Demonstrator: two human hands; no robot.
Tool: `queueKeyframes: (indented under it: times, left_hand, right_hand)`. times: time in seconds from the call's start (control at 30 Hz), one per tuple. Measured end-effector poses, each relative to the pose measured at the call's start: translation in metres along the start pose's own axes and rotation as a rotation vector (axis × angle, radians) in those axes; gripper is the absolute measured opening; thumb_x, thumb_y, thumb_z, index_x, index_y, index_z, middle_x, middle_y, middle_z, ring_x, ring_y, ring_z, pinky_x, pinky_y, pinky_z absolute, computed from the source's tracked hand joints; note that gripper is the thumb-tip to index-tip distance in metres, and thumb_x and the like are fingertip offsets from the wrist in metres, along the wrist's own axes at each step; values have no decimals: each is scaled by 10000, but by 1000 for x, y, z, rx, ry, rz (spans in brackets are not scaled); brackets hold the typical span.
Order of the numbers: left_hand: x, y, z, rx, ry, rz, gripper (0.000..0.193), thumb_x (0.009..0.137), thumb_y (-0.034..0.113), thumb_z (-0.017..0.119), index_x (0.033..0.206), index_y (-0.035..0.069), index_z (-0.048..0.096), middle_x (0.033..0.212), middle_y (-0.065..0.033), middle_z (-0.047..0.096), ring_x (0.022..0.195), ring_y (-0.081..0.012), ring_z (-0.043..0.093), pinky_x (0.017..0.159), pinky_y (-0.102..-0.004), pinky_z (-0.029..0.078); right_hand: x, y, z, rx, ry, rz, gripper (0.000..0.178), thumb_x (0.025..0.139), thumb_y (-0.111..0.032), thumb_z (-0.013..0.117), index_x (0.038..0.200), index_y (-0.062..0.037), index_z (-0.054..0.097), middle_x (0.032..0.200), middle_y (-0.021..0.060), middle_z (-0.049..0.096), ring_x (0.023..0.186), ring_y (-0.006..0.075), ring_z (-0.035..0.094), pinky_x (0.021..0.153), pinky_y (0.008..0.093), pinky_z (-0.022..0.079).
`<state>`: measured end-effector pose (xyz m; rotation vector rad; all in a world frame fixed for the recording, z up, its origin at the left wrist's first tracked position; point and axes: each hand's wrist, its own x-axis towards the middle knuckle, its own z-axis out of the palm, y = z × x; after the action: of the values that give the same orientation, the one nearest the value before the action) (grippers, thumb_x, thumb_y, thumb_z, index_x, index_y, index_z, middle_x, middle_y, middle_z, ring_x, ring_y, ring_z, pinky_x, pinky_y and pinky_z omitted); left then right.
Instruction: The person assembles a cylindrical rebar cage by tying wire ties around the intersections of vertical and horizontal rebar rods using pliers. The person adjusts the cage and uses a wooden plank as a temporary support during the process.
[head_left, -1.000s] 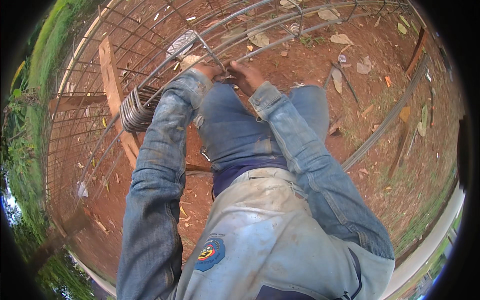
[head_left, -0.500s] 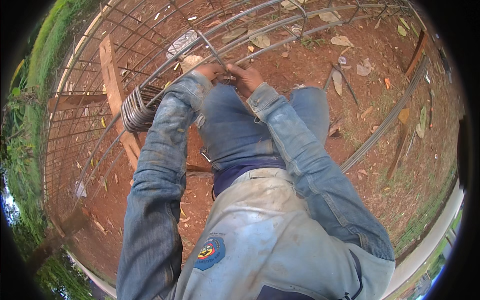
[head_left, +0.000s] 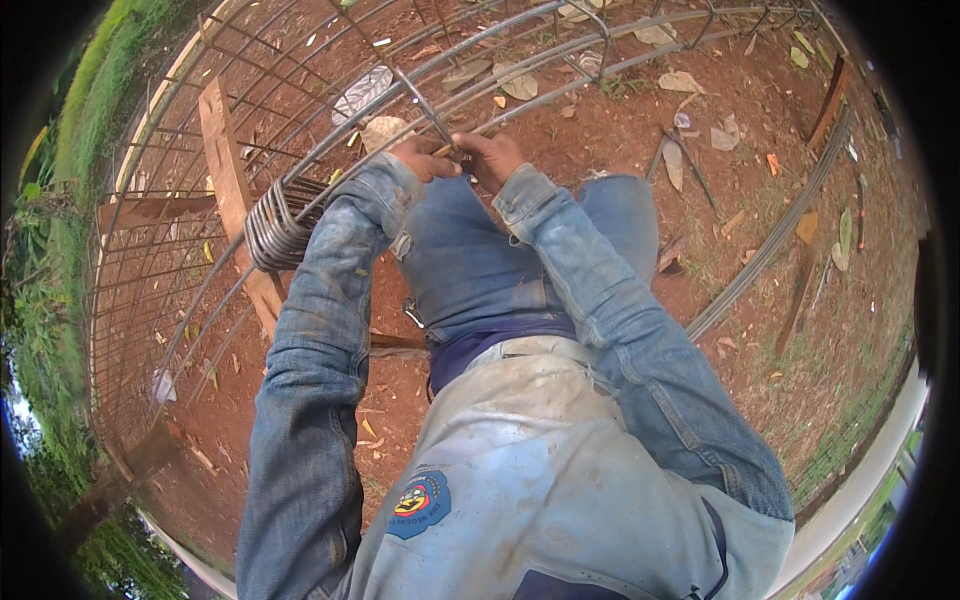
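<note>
Both my hands meet at a grey steel stirrup (head_left: 422,103), which hangs across long reinforcing bars (head_left: 475,97) just above my knees. My left hand (head_left: 424,158) is closed, its fingertips pinched beside the stirrup's near end. On the other side of that end, my right hand (head_left: 490,158) is closed too, with thumb and fingers pressed together by the bar. Whatever the fingers hold is too small and too covered to name. Left of my left forearm, a stack of stirrups (head_left: 275,232) hangs bunched on the bars.
A wooden post (head_left: 224,150) and a crosspiece (head_left: 160,208) prop the bars at left. Steel mesh (head_left: 140,300) spreads beyond. Lying on the red soil at right are a bundle of rods (head_left: 765,250), pincers (head_left: 690,160) and dry leaves (head_left: 682,82).
My left hand has come slightly nearer to me, and its fingers now show more plainly beside the stirrup's end. My right hand has barely shifted.
</note>
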<state>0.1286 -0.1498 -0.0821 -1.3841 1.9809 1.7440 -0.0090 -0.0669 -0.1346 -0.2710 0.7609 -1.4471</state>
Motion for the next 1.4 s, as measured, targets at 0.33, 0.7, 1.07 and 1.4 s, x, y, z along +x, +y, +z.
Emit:
queueKeyframes:
  times: [0.33,0.7,1.07,1.4]
  left_hand:
    - [-4,-1,19,-29,197,83,432,770,104,633,1144,-73,512,975,-159,630,925,-221,606,819,-310,458]
    - [-23,35,13,-112,246,-102,442,759,112,602,1166,-37,513,1055,-189,582,996,-274,566,832,-409,483]
    - [14,3,-5,-597,251,-147,271,757,15,535,1018,-25,596,1039,-168,588,900,-253,598,704,-381,558]
    - [-15,27,9,-215,572,16,175,752,10,649,922,-34,649,808,-137,668,683,-197,643,598,-296,524]
  right_hand:
    - [-3,3,0,-20,-96,-37,209,782,-179,657,929,-36,618,778,59,608,660,147,572,576,305,486]
    - [-4,-1,5,-11,-34,-31,351,856,-308,598,1019,3,592,871,85,617,783,181,594,709,334,504]
    - [-11,-2,10,122,-26,-10,321,849,-236,607,1004,41,557,915,126,590,811,230,601,685,370,545]
    - [-6,1,8,84,-56,10,240,880,-243,559,974,-22,558,917,103,595,820,234,584,708,380,503]
